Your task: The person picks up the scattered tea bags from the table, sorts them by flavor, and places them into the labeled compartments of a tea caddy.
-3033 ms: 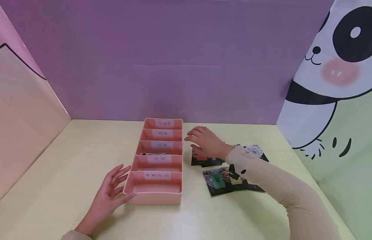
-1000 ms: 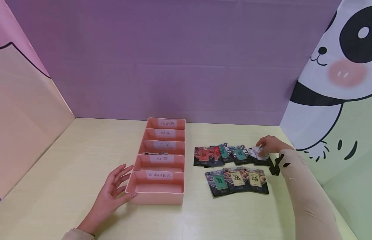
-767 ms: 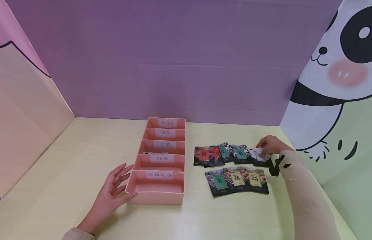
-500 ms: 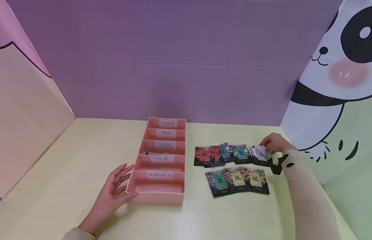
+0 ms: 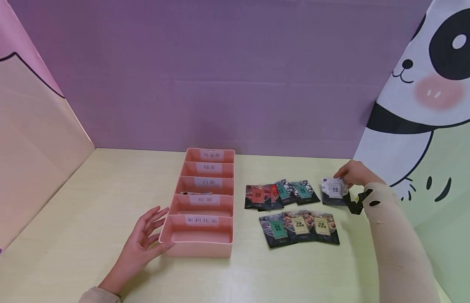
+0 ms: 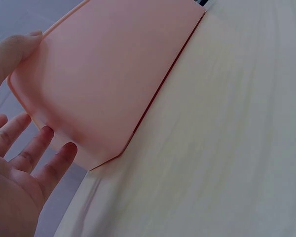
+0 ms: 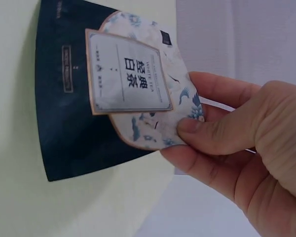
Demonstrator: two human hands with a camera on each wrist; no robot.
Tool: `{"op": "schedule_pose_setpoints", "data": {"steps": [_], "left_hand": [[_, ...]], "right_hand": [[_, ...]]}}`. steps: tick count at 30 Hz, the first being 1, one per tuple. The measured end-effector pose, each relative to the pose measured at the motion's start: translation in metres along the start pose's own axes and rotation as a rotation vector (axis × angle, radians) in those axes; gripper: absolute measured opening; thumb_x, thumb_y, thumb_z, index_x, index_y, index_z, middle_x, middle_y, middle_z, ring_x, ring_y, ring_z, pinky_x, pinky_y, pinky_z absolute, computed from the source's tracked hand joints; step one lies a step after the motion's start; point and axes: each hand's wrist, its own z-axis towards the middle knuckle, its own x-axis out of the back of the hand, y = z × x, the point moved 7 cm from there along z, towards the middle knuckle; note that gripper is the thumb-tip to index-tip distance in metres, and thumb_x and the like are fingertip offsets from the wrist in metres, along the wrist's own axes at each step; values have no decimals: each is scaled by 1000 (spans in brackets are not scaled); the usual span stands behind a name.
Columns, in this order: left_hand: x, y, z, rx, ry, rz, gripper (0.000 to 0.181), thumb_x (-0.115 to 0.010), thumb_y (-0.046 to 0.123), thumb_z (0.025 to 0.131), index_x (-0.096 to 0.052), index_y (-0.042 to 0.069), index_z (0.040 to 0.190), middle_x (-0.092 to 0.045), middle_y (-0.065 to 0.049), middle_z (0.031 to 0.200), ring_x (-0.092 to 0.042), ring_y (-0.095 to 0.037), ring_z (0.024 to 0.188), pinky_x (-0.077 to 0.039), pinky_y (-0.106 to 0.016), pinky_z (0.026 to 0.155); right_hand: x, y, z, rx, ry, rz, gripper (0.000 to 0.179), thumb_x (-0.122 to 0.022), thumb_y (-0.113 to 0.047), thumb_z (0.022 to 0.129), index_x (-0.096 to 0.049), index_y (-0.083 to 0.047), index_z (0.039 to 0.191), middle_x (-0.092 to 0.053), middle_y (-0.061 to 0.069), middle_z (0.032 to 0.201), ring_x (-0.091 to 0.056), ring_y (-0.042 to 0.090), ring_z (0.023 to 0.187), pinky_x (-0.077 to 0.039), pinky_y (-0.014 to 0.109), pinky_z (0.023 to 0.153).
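Observation:
My right hand (image 5: 355, 172) pinches a dark tea sachet (image 5: 335, 191) with a white label by its edge, between thumb and fingers. In the right wrist view the sachet (image 7: 130, 71) reads "WHITE TEA" and looks raised off the table at the pinched end. My left hand (image 5: 144, 237) is at the near left corner of a pink divided box (image 5: 198, 250), its fingers loosely spread and the thumb against the front wall. Close up in the left wrist view, fingertips (image 6: 64, 150) touch or nearly touch the box wall (image 6: 113, 69). A thin sachet (image 5: 197, 193) stands in the box's middle compartment.
Red-label sachets (image 5: 257, 197) and teal-label sachets (image 5: 304, 192) lie overlapping right of the box. Nearer lie a green-label sachet (image 5: 276, 230) and two cream-label sachets (image 5: 301, 226). A purple backdrop (image 5: 219, 84) rises behind the table (image 5: 125, 181).
My right hand has gone from beside the box to the far-right sachet, taken hold of it, and drawn it slightly back and right, apart from the teal-label ones. My left hand stays put.

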Motion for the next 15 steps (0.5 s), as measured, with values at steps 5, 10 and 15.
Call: {"op": "schedule_pose_setpoints", "data": {"steps": [5, 10, 15], "left_hand": [[0, -1, 0, -7, -1, -6, 85, -72, -12, 83, -27, 6, 152, -46, 17, 143, -49, 3, 122, -45, -13, 94], [0, -1, 0, -15, -3, -11, 85, -72, -13, 83, -27, 6, 152, -46, 17, 143, -49, 2, 122, -45, -14, 94], [0, -1, -1, -3, -1, -5, 84, -72, -11, 83, -27, 6, 152, -46, 17, 143, -49, 3, 122, -45, -13, 93]], "right_hand": [[11, -12, -3, 30, 29, -18, 32, -53, 20, 79, -69, 15, 107, -64, 33, 106, -63, 38, 91, -59, 40, 67], [18, -26, -3, 57, 56, 7, 31, -55, 20, 80, -68, 16, 108, -63, 35, 108, -62, 43, 96, -59, 42, 69], [21, -45, -2, 94, 86, 35, 31, -56, 18, 82, -68, 15, 110, -62, 37, 114, -63, 45, 99, -59, 45, 72]]}}
